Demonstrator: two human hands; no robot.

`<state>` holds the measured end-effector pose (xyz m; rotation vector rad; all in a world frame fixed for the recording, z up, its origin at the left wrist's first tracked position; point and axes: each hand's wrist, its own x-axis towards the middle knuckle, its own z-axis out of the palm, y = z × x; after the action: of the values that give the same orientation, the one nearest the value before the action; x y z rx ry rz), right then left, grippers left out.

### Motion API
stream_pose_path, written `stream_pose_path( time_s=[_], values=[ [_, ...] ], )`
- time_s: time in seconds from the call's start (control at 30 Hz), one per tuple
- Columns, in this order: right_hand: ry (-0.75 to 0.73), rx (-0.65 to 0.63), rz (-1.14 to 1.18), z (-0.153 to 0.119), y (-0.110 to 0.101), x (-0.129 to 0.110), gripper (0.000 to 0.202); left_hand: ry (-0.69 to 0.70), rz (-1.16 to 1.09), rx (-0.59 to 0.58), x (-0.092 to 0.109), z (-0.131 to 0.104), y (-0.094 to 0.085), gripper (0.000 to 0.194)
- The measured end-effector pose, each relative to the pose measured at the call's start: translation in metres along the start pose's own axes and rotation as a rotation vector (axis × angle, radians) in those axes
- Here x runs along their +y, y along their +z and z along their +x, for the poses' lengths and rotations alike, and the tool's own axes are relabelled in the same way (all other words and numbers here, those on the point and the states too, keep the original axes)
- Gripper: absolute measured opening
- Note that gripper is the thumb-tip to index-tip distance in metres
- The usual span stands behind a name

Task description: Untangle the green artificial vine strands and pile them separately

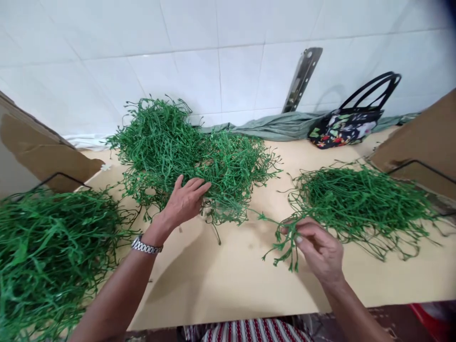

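Note:
My left hand [187, 198], with a metal watch [147, 245] on its wrist, reaches to the front edge of a tangled heap of green plastic stems [164, 142] in the middle of the table. Its fingers are stretched out over the heap, and I see nothing gripped in them. Between the thumb and fingers of my right hand [318, 247] is a small green plastic sprig [285, 237], its branched tips hanging down to the left. Just beyond the right hand lies a flatter pile of green stems [366, 204].
Another large green pile [53, 256] covers the table's left side. Cardboard pieces [46, 142] stand at both sides. Along the tiled wall lie a grey-green cloth [270, 127] and a floral handbag [351, 126]; a metal bracket [302, 78] leans there. The pale table [213, 285] ends near my lap.

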<state>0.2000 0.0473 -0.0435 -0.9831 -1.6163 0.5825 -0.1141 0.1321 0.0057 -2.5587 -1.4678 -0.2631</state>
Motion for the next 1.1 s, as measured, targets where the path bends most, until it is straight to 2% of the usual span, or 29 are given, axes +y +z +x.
stream_pose_path(
  time_s=[0.1, 0.23, 0.3, 0.4, 0.5, 0.6, 0.67, 0.77, 0.87, 0.93, 1.0, 1.03, 1.1],
  values=[
    [0.016, -0.016, -0.022, -0.008, -0.002, -0.001, 0.007, 0.006, -0.027, 0.109, -0.003, -0.002, 0.005, 0.037],
    [-0.024, -0.093, -0.142, -0.006, 0.008, -0.006, 0.008, 0.084, -0.071, 0.245, -0.001, 0.002, 0.004, 0.024],
    [-0.021, -0.194, -0.202, -0.002, 0.015, -0.008, 0.010, 0.086, -0.093, 0.314, 0.000, 0.005, 0.002, 0.022],
    [0.026, -0.394, -0.366, 0.003, 0.018, -0.015, 0.024, 0.056, -0.127, 0.399, 0.001, 0.005, 0.000, 0.019],
    [0.031, -0.441, -0.524, 0.011, 0.010, -0.029, 0.033, 0.050, -0.141, 0.404, 0.002, 0.003, 0.001, 0.018],
    [-0.074, -0.354, -0.478, 0.024, 0.009, -0.044, 0.020, 0.057, -0.152, 0.406, 0.003, 0.001, 0.004, 0.018],
    [-0.138, -0.353, -0.479, 0.034, 0.019, -0.045, 0.012, 0.057, -0.157, 0.416, 0.003, 0.001, 0.006, 0.017],
    [-0.154, -0.497, -0.558, 0.043, 0.043, -0.033, 0.011, 0.044, -0.158, 0.411, 0.001, 0.001, 0.008, 0.018],
    [-0.149, -0.609, -0.501, 0.046, 0.059, -0.019, 0.015, 0.025, -0.154, 0.410, 0.003, -0.004, 0.002, 0.022],
    [-0.125, -0.578, -0.439, 0.046, 0.061, -0.016, 0.019, 0.028, -0.163, 0.447, 0.012, -0.011, -0.007, 0.025],
    [-0.099, -0.529, -0.404, 0.045, 0.059, -0.019, 0.020, 0.074, -0.185, 0.487, 0.029, -0.018, -0.016, 0.027],
    [-0.092, -0.517, -0.391, 0.045, 0.058, -0.021, 0.019, 0.118, -0.195, 0.466, 0.040, -0.022, -0.020, 0.029],
    [-0.093, -0.527, -0.368, 0.044, 0.056, -0.027, 0.017, 0.299, -0.163, 0.365, 0.062, -0.028, -0.021, 0.032]
  ],
)
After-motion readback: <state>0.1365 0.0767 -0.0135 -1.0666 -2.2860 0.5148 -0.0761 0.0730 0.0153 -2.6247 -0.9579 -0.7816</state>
